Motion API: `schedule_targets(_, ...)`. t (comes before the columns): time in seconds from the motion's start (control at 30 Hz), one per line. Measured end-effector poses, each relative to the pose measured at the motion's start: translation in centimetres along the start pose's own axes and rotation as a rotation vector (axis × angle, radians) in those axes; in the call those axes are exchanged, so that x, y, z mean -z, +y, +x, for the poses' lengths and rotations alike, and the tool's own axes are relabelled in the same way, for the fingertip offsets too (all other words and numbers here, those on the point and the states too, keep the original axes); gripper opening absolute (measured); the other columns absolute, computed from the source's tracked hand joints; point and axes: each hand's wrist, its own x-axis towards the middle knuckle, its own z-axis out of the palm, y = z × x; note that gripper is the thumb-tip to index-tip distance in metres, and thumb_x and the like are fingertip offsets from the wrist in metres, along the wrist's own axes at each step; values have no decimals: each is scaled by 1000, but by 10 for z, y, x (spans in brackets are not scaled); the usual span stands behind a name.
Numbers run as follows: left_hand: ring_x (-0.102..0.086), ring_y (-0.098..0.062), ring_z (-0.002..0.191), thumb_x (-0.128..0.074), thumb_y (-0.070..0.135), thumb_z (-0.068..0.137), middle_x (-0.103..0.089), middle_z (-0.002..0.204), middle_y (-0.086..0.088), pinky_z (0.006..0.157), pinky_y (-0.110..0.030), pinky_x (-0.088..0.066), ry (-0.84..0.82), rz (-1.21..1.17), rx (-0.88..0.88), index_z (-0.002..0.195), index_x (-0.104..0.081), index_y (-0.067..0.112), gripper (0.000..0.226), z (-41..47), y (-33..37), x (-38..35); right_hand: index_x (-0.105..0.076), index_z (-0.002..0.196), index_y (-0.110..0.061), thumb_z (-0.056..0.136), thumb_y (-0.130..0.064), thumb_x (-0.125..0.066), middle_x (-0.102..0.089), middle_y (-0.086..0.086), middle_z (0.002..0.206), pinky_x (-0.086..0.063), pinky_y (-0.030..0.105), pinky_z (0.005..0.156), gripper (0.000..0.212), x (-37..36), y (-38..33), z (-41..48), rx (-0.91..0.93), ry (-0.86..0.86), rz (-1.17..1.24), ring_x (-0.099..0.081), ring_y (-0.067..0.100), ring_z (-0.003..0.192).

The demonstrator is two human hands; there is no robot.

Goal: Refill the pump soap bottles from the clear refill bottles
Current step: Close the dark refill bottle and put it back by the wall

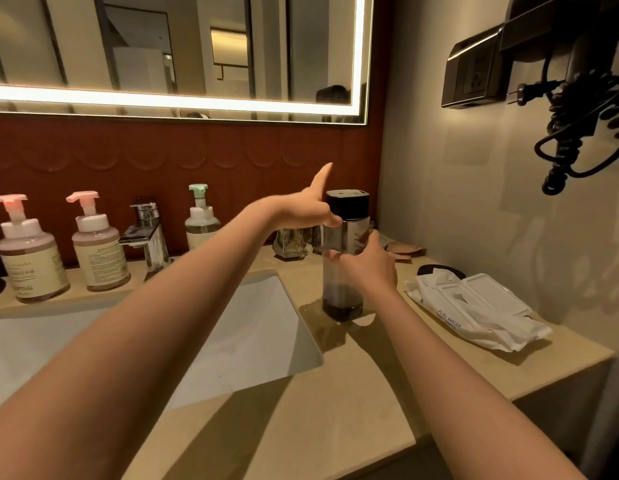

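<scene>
The clear refill bottle point(342, 301), black-capped with dark liquid at its bottom, stood on the table point(301, 427) right of centre, beside the sink point(259, 341). The right hand point(368, 268) gripped its middle, fingers wrapped round. The left hand point(301, 213) touched it under the cap, thumb raised; whether those fingers gripped was unclear. Three pump soap bottles point(96, 251) stood at the left.

The bottle point(342, 289) partly hides fingers point(373, 241) of the right hand point(368, 268).
</scene>
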Motion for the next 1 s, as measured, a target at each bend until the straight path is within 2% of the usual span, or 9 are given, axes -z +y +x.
schedule_targets(0.1, -56, -23, 106, -50, 0, 90, -33, 146, -21, 91, -38, -46, -52, -69, 162, 146, 18, 26, 92, 7, -28, -24, -11, 150, -20, 74, -53, -70, -27, 7, 152, -33, 48, 105, 101, 8, 5, 12, -58, -2, 28, -27, 31, 138)
schedule_targets(0.17, -58, -27, 107, -51, 0, 90, -45, 137, -20, 87, -35, -50, -112, -126, 219, 149, 7, 23, 85, 15, -41, -43, -7, 150, -19, 75, -52, -70, -22, 8, 154, -32, 49, 106, 104, 12, 7, 25, -89, -3, 40, -25, 32, 139)
schedule_targets(0.27, -57, -29, 111, -47, 2, 93, -42, 140, -17, 90, -36, -51, -167, -326, 238, 149, -8, 22, 71, 30, -42, -71, -7, 150, -16, 75, -50, -71, -24, 11, 153, -38, 49, 104, 104, 17, 12, 44, -125, 2, 13, -30, 35, 137)
schedule_targets(0.37, -53, -30, 116, -42, 1, 94, -36, 143, -14, 90, -35, -49, -155, -457, 209, 148, -7, 24, 69, 53, -38, -93, -10, 149, -16, 74, -45, -74, -30, 13, 149, -46, 47, 97, 102, 18, 22, 67, -177, 0, 78, -43, 35, 127)
schedule_targets(0.53, -50, -23, 103, -41, -1, 89, -38, 141, -15, 88, -33, -47, -92, -519, 172, 148, -7, 28, 74, 89, -35, -117, -21, 144, -14, 75, -42, -74, -37, 13, 144, -50, 45, 92, 91, 29, 39, 97, -197, 9, 150, -51, 33, 119)
schedule_targets(0.73, -44, -27, 118, -39, -5, 90, -35, 139, -12, 92, -34, -43, -79, -549, 108, 148, -9, 20, 70, 122, -25, -136, -30, 141, -12, 80, -39, -71, -46, 13, 137, -51, 28, 68, 78, 42, 63, 127, -196, 49, 155, -58, 29, 110)
schedule_targets(0.83, -43, -26, 121, -40, -7, 88, -37, 138, -13, 95, -34, -41, -72, -549, 97, 147, -9, 18, 72, 131, -25, -145, -32, 140, -11, 82, -37, -69, -48, 13, 136, -51, 29, 71, 75, 48, 70, 132, -198, 67, 136, -58, 29, 111)
schedule_targets(0.93, -41, -27, 121, -53, 2, 82, -39, 133, -13, 104, -44, -39, -39, -474, 82, 144, -14, 15, 75, 133, -24, -153, -28, 141, -6, 84, -26, -69, -49, 17, 133, -52, 31, 74, 74, 55, 72, 130, -224, 17, 116, -59, 29, 107)
schedule_targets(1.0, -36, -33, 128, -60, 9, 76, -32, 141, -15, 105, -50, -37, 29, -412, 72, 145, -13, 20, 84, 130, -22, -160, -27, 141, -5, 84, -15, -68, -50, 18, 129, -52, 32, 77, 71, 67, 72, 125, -244, -8, 111, -60, 28, 105)
